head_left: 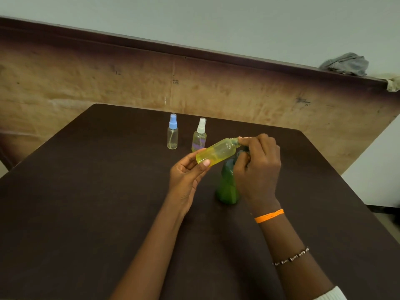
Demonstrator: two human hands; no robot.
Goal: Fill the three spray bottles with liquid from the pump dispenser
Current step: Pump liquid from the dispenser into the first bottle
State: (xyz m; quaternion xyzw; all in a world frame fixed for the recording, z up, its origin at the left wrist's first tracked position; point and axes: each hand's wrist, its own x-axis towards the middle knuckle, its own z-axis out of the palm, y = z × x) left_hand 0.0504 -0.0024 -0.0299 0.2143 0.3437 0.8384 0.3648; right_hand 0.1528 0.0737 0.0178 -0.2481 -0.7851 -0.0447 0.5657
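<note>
The left hand [188,176] pinches the light, slick yellow bottle [217,153] at its base, right hand [257,163] gripping the neck: best held mid-body.

dark table [86,191], grey cloth [346,64] (crumpled), wooden board [108,83]

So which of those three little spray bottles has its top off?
The yellow bottle, held tilted in the left hand, its bare neck at the right hand. The blue-capped bottle and the white-capped bottle stand capped on the table.

You see clear glossy plastic spray bottles [172,135], a dark matt desk [86,191], scuffed bare wood board [108,83], and crumpled grey cloth [345,64].
</note>
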